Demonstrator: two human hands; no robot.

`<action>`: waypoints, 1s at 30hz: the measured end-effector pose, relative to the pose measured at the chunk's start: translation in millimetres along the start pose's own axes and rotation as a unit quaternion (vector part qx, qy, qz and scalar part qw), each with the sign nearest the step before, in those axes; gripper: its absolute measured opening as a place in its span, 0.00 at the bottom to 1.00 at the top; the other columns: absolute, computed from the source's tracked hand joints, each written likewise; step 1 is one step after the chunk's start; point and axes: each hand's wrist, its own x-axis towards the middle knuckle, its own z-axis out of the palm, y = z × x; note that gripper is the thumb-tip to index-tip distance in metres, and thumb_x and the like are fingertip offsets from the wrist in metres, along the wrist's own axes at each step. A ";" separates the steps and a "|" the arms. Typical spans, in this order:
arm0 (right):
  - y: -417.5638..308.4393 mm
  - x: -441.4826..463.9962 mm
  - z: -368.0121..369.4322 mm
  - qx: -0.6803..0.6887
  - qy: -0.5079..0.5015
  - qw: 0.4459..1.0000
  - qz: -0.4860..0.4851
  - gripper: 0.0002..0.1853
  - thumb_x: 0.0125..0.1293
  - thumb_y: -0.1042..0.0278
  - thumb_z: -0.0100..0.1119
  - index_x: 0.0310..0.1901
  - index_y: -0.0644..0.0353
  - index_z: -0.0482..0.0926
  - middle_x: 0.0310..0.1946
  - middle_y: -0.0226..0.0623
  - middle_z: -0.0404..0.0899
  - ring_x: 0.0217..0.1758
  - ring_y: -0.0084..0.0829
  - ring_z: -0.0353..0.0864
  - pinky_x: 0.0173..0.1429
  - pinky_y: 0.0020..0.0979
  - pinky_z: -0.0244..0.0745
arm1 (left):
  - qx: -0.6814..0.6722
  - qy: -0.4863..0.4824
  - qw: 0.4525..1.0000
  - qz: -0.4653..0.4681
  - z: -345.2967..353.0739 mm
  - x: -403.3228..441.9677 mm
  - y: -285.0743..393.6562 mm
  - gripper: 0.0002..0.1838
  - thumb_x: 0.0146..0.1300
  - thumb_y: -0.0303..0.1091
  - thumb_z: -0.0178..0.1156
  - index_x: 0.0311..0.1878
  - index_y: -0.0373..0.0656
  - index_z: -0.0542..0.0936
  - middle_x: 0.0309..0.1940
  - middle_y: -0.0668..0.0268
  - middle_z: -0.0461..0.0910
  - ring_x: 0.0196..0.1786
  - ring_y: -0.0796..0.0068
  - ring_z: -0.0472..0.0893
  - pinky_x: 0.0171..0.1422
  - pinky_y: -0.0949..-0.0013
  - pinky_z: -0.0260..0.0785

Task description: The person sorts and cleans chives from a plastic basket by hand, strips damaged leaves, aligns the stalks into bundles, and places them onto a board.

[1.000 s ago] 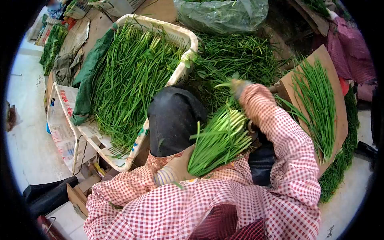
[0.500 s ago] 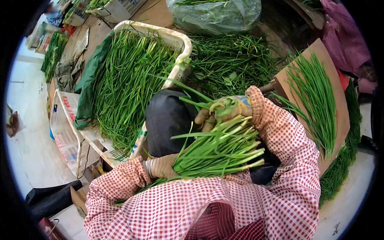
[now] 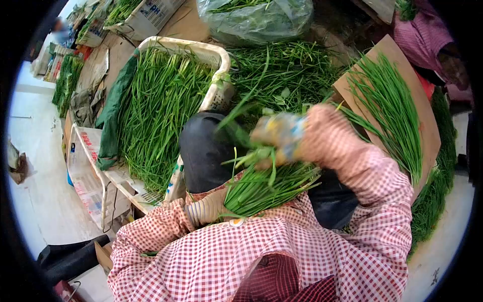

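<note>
My left hand (image 3: pixel 209 205), in a striped glove, is closed round a bunch of green chives (image 3: pixel 269 191) held against my lap. The cut ends of the bunch fan out to the right. Above it, my right hand (image 3: pixel 279 135), in a patterned glove, is blurred by motion. A few loose chive blades (image 3: pixel 242 117) stick out from its fingers toward the upper left. The fingers look closed on them, though their tips are smeared.
A white plastic crate (image 3: pixel 224 65) full of chives stands at my left knee. Loose greens (image 3: pixel 287 75) lie ahead, below a clear plastic bag (image 3: pixel 256 22). On my right, a cardboard sheet (image 3: pixel 347 90) carries laid-out chives. Another person's purple sleeve (image 3: pixel 420 35) shows at upper right.
My right hand has lifted slightly off the bunch and is moving fast, with loose blades at its fingers. The bunch has shifted a little downward in my left hand. The view has tilted slightly.
</note>
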 end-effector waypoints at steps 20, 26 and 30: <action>-36.5 -4.3 31.5 0.123 -0.055 0.972 0.193 0.38 0.58 0.39 0.58 0.61 0.59 0.63 0.47 0.50 0.75 0.51 0.47 0.77 0.56 0.41 0.73 | 0.192 0.114 0.968 0.111 -1.8 -37.4 -12.8 0.49 0.45 0.21 0.73 0.70 0.40 0.56 0.66 0.60 0.65 0.66 0.68 0.67 0.69 0.62 0.62; 37.0 19.4 75.9 0.245 -0.012 0.923 0.295 0.36 0.64 0.43 0.51 0.66 0.59 0.56 0.59 0.48 0.65 0.59 0.46 0.71 0.62 0.43 0.67 | 0.155 0.171 0.970 0.074 -7.4 -45.9 -19.7 0.47 0.47 0.21 0.72 0.70 0.39 0.57 0.64 0.60 0.68 0.64 0.68 0.70 0.68 0.63 0.63; 112.3 14.0 94.8 0.390 0.028 0.804 0.448 0.35 0.69 0.46 0.46 0.70 0.58 0.52 0.66 0.47 0.58 0.64 0.44 0.66 0.67 0.43 0.63 | 0.301 0.182 0.927 0.129 -1.8 -58.7 -18.7 0.41 0.53 0.30 0.71 0.68 0.37 0.60 0.61 0.60 0.71 0.61 0.68 0.72 0.66 0.65 0.65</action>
